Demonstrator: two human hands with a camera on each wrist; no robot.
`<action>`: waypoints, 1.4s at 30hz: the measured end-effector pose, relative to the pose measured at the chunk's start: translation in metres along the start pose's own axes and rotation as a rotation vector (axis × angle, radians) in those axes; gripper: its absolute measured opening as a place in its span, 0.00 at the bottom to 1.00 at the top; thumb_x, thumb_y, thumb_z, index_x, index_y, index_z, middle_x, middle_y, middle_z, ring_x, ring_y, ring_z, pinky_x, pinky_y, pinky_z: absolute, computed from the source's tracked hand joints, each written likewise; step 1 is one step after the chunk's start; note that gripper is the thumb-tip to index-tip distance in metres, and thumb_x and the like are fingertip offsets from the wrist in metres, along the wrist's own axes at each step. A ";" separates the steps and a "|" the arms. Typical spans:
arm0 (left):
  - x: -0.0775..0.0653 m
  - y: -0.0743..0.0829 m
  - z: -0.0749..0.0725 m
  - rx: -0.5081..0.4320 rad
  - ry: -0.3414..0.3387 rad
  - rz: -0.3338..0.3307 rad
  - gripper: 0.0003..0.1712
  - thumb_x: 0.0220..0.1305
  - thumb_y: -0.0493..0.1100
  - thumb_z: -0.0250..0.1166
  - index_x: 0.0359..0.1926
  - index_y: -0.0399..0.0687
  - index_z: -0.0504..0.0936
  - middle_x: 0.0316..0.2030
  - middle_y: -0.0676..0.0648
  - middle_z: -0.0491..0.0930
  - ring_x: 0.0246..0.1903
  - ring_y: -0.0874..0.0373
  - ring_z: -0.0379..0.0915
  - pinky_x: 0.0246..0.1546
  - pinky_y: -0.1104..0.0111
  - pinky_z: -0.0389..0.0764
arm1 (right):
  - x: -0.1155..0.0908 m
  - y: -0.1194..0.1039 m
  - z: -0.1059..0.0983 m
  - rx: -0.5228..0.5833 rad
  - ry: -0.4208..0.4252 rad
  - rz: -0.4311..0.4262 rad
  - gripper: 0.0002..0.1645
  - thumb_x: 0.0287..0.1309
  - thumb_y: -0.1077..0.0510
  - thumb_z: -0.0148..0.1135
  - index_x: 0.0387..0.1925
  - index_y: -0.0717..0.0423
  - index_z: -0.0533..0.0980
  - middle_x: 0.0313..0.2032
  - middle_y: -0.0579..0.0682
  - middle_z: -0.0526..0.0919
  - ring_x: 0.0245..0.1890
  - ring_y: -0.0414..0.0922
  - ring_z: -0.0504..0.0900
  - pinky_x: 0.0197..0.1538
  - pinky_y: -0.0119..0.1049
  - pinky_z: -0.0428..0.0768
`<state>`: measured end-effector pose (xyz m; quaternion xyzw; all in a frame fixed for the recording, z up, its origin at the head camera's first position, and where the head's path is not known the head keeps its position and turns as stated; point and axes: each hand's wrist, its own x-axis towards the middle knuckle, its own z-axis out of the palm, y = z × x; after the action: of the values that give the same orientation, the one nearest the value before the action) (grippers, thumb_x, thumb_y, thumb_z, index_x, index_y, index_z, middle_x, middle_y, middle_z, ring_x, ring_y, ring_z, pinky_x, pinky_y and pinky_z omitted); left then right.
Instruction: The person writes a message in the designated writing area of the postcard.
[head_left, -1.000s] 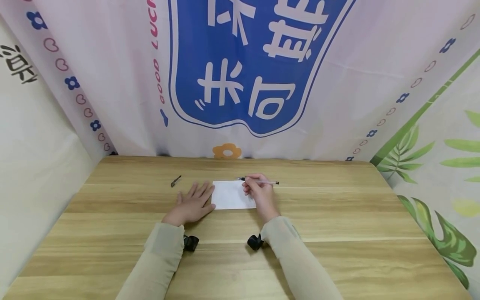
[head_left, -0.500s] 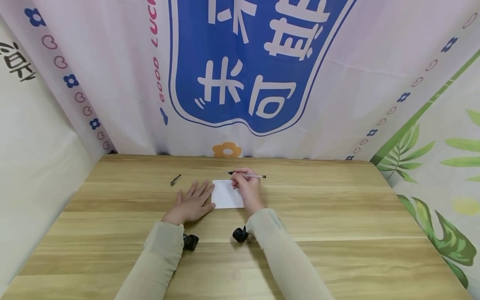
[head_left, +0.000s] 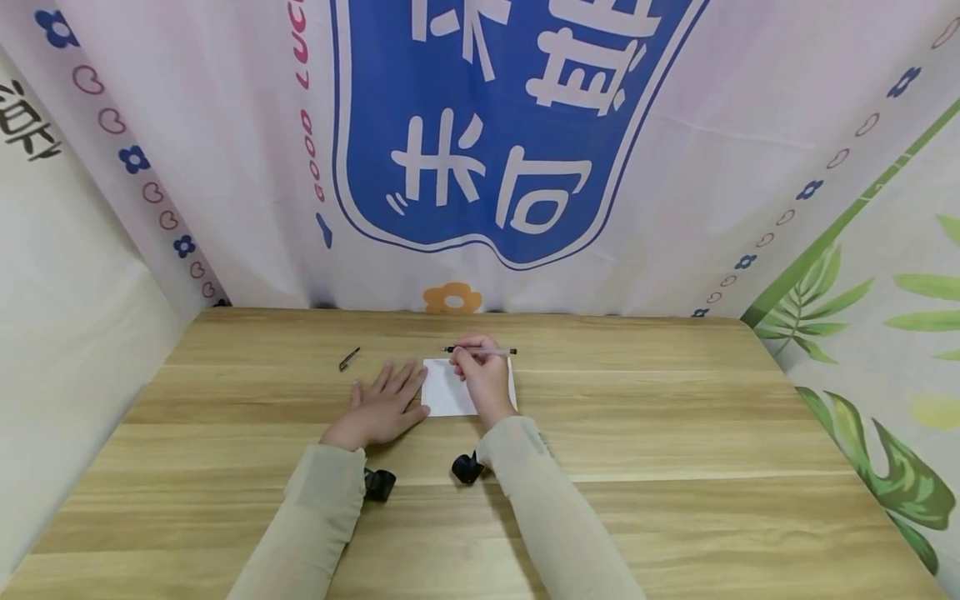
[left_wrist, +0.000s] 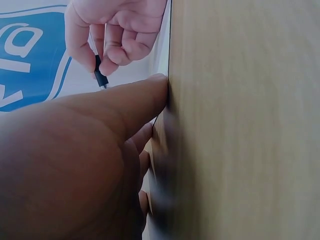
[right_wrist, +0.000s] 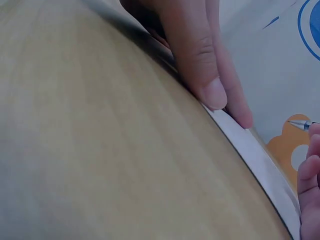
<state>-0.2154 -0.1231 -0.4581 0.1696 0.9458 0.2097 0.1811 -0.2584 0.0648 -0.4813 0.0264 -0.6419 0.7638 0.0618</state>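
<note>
A small white sheet of paper (head_left: 444,392) lies on the wooden table in front of the person. Fingers spread, the left hand (head_left: 375,412) rests flat on the table, its thumb and fingertips touching the sheet's left edge. Over the right part of the paper, the right hand (head_left: 482,379) pinches a pen (head_left: 497,351) with a clear barrel and dark grip. The pen lies nearly level, its tip pointing left beyond the sheet's far edge. In the right wrist view the bare metal pen tip (right_wrist: 300,124) appears raised above the paper (right_wrist: 250,150).
A dark pen cap (head_left: 348,359) lies on the table (head_left: 660,467) beyond the left hand. Behind the table's far edge hangs a printed curtain (head_left: 262,167). Small black cameras (head_left: 380,485) sit at both wrists.
Holding the pen, the right hand has shifted left over the paper and slightly away from the person. The sheet's right edge shows again. The left hand has stayed in place.
</note>
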 end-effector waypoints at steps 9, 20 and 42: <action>-0.006 0.008 -0.006 -0.019 -0.010 0.003 0.43 0.78 0.63 0.46 0.82 0.53 0.43 0.81 0.45 0.34 0.78 0.40 0.20 0.66 0.30 0.21 | 0.000 0.000 -0.002 -0.154 0.010 -0.044 0.04 0.63 0.65 0.62 0.39 0.62 0.77 0.29 0.49 0.82 0.27 0.40 0.79 0.32 0.27 0.79; -0.007 0.013 -0.008 0.015 -0.018 -0.011 0.41 0.79 0.59 0.48 0.82 0.51 0.44 0.81 0.43 0.36 0.78 0.38 0.22 0.66 0.29 0.24 | 0.001 0.001 -0.001 -0.265 -0.033 -0.092 0.03 0.63 0.67 0.61 0.32 0.62 0.78 0.30 0.50 0.81 0.24 0.40 0.79 0.28 0.28 0.75; -0.007 0.009 -0.007 0.019 -0.007 -0.012 0.41 0.79 0.60 0.47 0.82 0.51 0.44 0.81 0.43 0.37 0.78 0.38 0.22 0.66 0.29 0.24 | -0.002 0.002 0.002 -0.341 -0.075 -0.145 0.04 0.60 0.65 0.62 0.29 0.60 0.78 0.21 0.48 0.82 0.22 0.39 0.79 0.27 0.29 0.75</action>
<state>-0.2100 -0.1203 -0.4455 0.1663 0.9481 0.1987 0.1843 -0.2562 0.0622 -0.4832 0.0905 -0.7604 0.6359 0.0964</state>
